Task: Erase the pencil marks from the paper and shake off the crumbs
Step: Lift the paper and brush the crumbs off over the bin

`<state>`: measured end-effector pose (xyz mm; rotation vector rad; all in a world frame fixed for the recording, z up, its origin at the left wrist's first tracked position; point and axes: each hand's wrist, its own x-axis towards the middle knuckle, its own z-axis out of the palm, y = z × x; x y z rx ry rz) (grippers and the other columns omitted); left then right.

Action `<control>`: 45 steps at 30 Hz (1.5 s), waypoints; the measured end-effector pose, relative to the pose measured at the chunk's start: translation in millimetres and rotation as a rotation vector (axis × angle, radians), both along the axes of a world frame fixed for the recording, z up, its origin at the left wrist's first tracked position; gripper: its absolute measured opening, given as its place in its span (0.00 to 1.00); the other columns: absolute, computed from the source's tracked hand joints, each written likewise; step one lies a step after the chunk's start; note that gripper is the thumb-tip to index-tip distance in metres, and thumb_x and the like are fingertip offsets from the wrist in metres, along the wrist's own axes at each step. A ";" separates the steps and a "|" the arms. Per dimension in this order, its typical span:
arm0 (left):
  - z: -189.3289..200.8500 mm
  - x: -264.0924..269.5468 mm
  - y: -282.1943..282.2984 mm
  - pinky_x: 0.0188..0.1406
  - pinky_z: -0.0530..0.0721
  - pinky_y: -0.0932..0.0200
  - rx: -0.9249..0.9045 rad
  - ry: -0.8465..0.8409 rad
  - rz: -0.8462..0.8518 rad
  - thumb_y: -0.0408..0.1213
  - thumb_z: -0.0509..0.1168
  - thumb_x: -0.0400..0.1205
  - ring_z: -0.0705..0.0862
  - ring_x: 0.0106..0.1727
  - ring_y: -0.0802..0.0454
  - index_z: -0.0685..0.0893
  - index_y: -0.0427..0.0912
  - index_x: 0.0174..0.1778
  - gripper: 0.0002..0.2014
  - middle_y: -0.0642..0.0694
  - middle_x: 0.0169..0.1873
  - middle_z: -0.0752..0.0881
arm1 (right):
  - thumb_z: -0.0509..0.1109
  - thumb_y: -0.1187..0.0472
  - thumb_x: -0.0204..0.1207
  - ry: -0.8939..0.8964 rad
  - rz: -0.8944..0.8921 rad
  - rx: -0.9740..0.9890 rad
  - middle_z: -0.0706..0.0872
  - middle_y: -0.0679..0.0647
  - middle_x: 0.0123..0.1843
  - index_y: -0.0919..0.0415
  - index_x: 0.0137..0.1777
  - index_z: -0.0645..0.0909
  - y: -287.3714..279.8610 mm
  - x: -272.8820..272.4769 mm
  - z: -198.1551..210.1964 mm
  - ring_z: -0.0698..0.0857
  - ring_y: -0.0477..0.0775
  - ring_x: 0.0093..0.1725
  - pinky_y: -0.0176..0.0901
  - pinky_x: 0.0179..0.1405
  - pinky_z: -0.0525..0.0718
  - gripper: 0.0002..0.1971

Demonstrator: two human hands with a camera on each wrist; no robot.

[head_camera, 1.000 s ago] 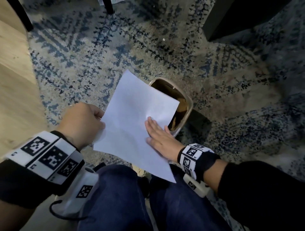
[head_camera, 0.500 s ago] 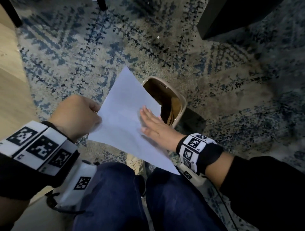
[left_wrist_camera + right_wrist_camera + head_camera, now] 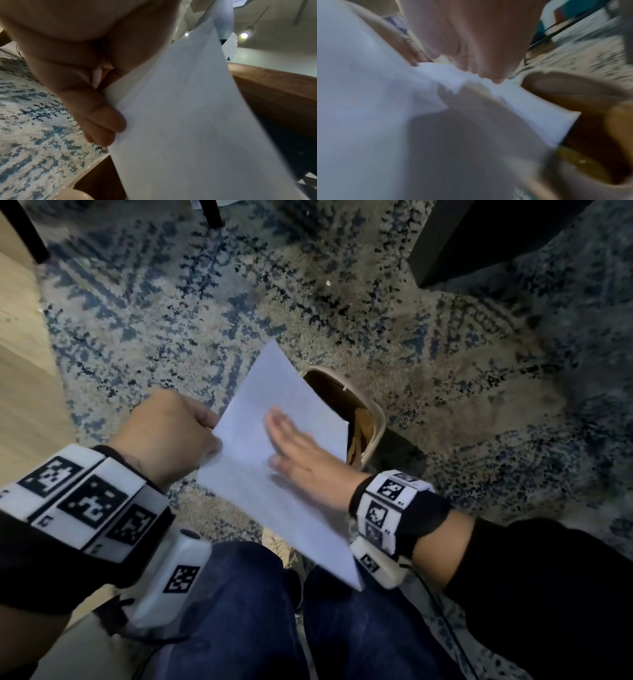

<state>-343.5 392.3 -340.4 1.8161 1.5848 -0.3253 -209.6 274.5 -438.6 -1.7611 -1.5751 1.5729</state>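
Observation:
A white sheet of paper (image 3: 274, 470) is held tilted above a beige bin (image 3: 373, 436) on the carpet. My left hand (image 3: 174, 436) pinches the sheet's left edge; in the left wrist view its fingers (image 3: 102, 121) curl under the paper (image 3: 188, 121). My right hand (image 3: 298, 450) lies flat on the sheet's top side, fingers straight and blurred with motion. The right wrist view shows the right hand (image 3: 471, 44) over the paper (image 3: 368, 108), with the bin (image 3: 583, 88) just beyond the sheet's edge. No pencil marks or crumbs are visible.
A blue and beige patterned carpet (image 3: 376, 302) covers the floor. A dark furniture block (image 3: 479, 237) stands at the back right, dark chair legs (image 3: 212, 213) at the back. A wooden table surface (image 3: 17, 371) runs along the left. My knees in blue jeans (image 3: 239, 611) are below the paper.
My right hand has swept up and left across the sheet, from its lower right edge toward the middle. The left hand kept its pinch on the left edge.

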 end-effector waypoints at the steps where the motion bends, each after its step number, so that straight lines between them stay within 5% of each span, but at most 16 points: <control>1: 0.3 0.8 -0.5 0.26 0.69 0.66 -0.007 -0.004 -0.004 0.22 0.67 0.69 0.76 0.26 0.46 0.86 0.36 0.32 0.06 0.36 0.28 0.84 | 0.47 0.49 0.87 0.016 0.028 0.004 0.32 0.49 0.84 0.53 0.83 0.34 0.5 -7.1 -3.5 0.34 0.44 0.82 0.44 0.78 0.32 0.31; 4: 1.1 -1.8 1.1 0.27 0.72 0.64 -0.004 -0.024 -0.001 0.22 0.67 0.68 0.77 0.27 0.44 0.87 0.36 0.32 0.06 0.31 0.31 0.87 | 0.45 0.46 0.87 -0.101 0.023 -0.139 0.32 0.50 0.84 0.55 0.83 0.34 -5.5 8.2 -27.4 0.34 0.46 0.82 0.54 0.82 0.36 0.32; 7: -1.5 -7.5 5.8 0.29 0.74 0.61 -0.017 -0.026 0.019 0.23 0.68 0.68 0.77 0.27 0.43 0.84 0.44 0.28 0.10 0.31 0.32 0.88 | 0.46 0.47 0.87 -0.247 -0.008 -0.249 0.30 0.51 0.84 0.56 0.84 0.34 -6.7 35.9 -35.2 0.33 0.47 0.82 0.54 0.81 0.34 0.32; 13: -8.6 -3.9 10.0 0.20 0.75 0.66 -0.150 -0.083 0.025 0.20 0.62 0.70 0.78 0.23 0.44 0.86 0.40 0.38 0.12 0.38 0.27 0.85 | 0.48 0.48 0.87 -0.041 0.143 0.030 0.30 0.48 0.83 0.52 0.83 0.32 4.3 1.2 2.3 0.30 0.42 0.79 0.44 0.78 0.33 0.32; 18: -12.7 -16.0 24.1 0.39 0.85 0.37 -0.191 -0.120 0.048 0.23 0.63 0.72 0.86 0.36 0.26 0.87 0.47 0.37 0.14 0.31 0.35 0.90 | 0.45 0.47 0.88 -0.122 0.214 -0.108 0.26 0.46 0.80 0.52 0.82 0.30 -12.4 13.4 -21.2 0.30 0.45 0.81 0.55 0.82 0.37 0.31; 22: -11.0 -18.5 25.4 0.47 0.82 0.22 -0.226 -0.129 0.052 0.25 0.63 0.73 0.86 0.41 0.24 0.87 0.52 0.38 0.15 0.31 0.36 0.90 | 0.45 0.46 0.87 -0.219 0.073 -0.203 0.28 0.48 0.83 0.54 0.82 0.31 -18.8 38.2 -18.8 0.30 0.44 0.80 0.58 0.82 0.37 0.33; 26: -15.0 -8.8 18.7 0.44 0.86 0.33 -0.244 -0.143 0.074 0.25 0.64 0.74 0.87 0.34 0.31 0.86 0.47 0.42 0.12 0.33 0.34 0.90 | 0.46 0.44 0.84 0.100 0.069 0.042 0.27 0.39 0.78 0.48 0.79 0.30 -5.3 0.8 31.2 0.29 0.38 0.79 0.42 0.79 0.31 0.33; 28: -17.0 -3.6 14.2 0.45 0.86 0.32 -0.281 -0.173 0.111 0.25 0.64 0.75 0.87 0.34 0.32 0.85 0.45 0.41 0.11 0.32 0.33 0.89 | 0.44 0.41 0.80 0.167 0.125 0.103 0.28 0.40 0.79 0.48 0.78 0.29 -1.1 -18.5 40.5 0.30 0.39 0.80 0.44 0.80 0.32 0.34; 32: -17.2 -6.1 19.5 0.42 0.85 0.37 -0.284 -0.191 0.188 0.20 0.61 0.75 0.85 0.33 0.35 0.85 0.40 0.37 0.12 0.29 0.34 0.88 | 0.42 0.42 0.83 0.106 0.127 0.003 0.28 0.43 0.81 0.49 0.81 0.31 -16.7 -10.4 9.1 0.30 0.40 0.79 0.51 0.82 0.35 0.33; 35: -14.4 -12.2 25.1 0.36 0.81 0.47 -0.265 -0.201 0.197 0.20 0.61 0.73 0.82 0.31 0.38 0.86 0.41 0.40 0.13 0.27 0.35 0.88 | 0.43 0.46 0.87 -0.133 0.148 -0.230 0.29 0.47 0.82 0.53 0.83 0.32 -36.6 24.0 -17.8 0.30 0.44 0.80 0.58 0.82 0.38 0.31; 38: -14.4 -14.1 25.2 0.36 0.79 0.40 -0.253 -0.174 0.179 0.22 0.63 0.71 0.82 0.32 0.35 0.88 0.46 0.36 0.14 0.25 0.36 0.89 | 0.45 0.46 0.87 -0.247 -0.007 -0.253 0.27 0.48 0.82 0.54 0.83 0.33 -37.4 40.4 -15.1 0.28 0.45 0.80 0.57 0.82 0.34 0.33; 41: -15.2 -9.9 22.6 0.36 0.84 0.29 -0.238 -0.154 0.136 0.24 0.64 0.70 0.86 0.31 0.30 0.88 0.49 0.37 0.14 0.28 0.34 0.90 | 0.47 0.45 0.86 -0.002 -0.026 -0.122 0.26 0.39 0.80 0.46 0.82 0.32 -25.3 18.4 -0.1 0.26 0.38 0.77 0.35 0.73 0.25 0.32; 43: -16.8 -9.3 24.2 0.23 0.87 0.47 -0.243 -0.169 0.140 0.21 0.63 0.72 0.85 0.22 0.38 0.87 0.43 0.38 0.13 0.32 0.29 0.89 | 0.47 0.47 0.87 0.040 0.096 -0.096 0.29 0.41 0.82 0.47 0.82 0.32 -24.4 6.0 -7.4 0.29 0.38 0.79 0.36 0.76 0.28 0.31; 45: -17.7 -11.5 25.8 0.19 0.83 0.57 -0.247 -0.178 0.159 0.19 0.61 0.74 0.82 0.18 0.44 0.86 0.39 0.40 0.12 0.34 0.24 0.87 | 0.47 0.49 0.88 -0.055 0.103 -0.212 0.32 0.48 0.84 0.53 0.83 0.34 -27.5 19.2 -27.7 0.33 0.45 0.82 0.50 0.82 0.34 0.31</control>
